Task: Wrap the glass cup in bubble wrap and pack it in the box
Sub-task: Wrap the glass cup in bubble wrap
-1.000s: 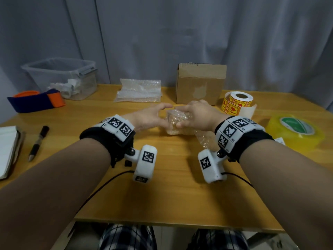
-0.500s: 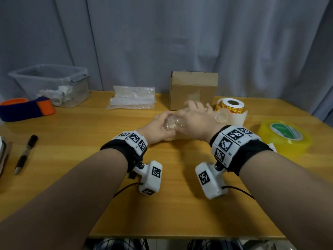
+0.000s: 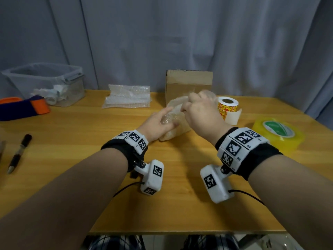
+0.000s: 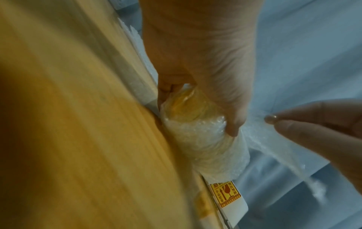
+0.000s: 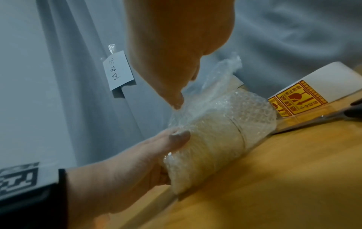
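Observation:
The glass cup [image 4: 188, 100] lies on its side on the wooden table [image 3: 90, 150], rolled in bubble wrap [image 5: 219, 136]. My left hand [image 3: 165, 118] grips the left end of the bundle, thumb on top and fingers curled round the open end. Above it, my right hand [image 3: 187, 105] pinches the loose flap of the wrap [image 5: 217, 80] between thumb and fingertips [image 4: 272, 119] and holds it raised. The cardboard box [image 3: 188, 87] stands just behind the bundle, its top flaps down.
Spare bubble wrap sheets [image 3: 127, 96] lie at the back, left of the box. A roll of fragile stickers [image 3: 227, 105] and a yellow tape roll [image 3: 277, 134] sit to the right. A clear bin [image 3: 46, 83] and a pen [image 3: 18, 154] are on the left.
My right hand has lifted off the bundle and drawn the wrap's loose flap upward. My left hand keeps its hold on the cup's end.

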A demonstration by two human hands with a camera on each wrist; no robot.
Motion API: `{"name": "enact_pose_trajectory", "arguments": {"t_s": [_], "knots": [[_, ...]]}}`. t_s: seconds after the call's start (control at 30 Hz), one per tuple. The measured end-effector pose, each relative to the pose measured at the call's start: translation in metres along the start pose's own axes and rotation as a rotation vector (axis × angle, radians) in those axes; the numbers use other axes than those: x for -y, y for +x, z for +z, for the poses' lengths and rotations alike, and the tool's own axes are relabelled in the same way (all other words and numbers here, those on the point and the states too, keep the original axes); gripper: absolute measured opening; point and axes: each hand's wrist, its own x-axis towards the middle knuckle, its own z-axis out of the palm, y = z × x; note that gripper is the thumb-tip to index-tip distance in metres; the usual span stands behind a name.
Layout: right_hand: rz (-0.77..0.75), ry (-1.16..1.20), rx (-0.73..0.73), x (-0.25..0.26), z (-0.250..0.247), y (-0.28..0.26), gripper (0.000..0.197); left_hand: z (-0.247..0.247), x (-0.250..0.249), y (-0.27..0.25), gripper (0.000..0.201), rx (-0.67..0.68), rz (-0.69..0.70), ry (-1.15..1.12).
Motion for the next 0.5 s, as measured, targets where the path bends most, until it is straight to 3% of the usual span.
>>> {"name": "enact_pose_trajectory", "arguments": {"t_s": [0.07,0.17,0.3,0.37,0.43,0.5], "knots": [[0.009,-0.004,-0.033,-0.001,0.005,-0.003,0.022,0.002,0.001,0.001,0.085,-0.001,-0.009,-0.009],[0.067,0.112,0.089,-0.003,0.011,-0.007,0.020,0.003,0.005,0.001,0.086,-0.016,-0.018,0.029],[0.074,-0.062,0.161,-0.012,0.019,-0.007,0.056,0.001,0.004,-0.003,0.078,0.014,-0.001,0.053],[0.074,-0.124,0.162,-0.020,0.017,-0.003,0.055,-0.002,0.000,-0.008,0.073,0.023,0.039,0.070],[0.060,-0.149,0.192,-0.031,0.011,-0.001,0.051,-0.007,-0.009,-0.016,0.068,0.021,0.102,0.193],[0.057,-0.168,0.298,-0.042,0.005,-0.002,0.061,-0.016,-0.019,-0.021,0.066,0.015,0.199,0.441]]}}
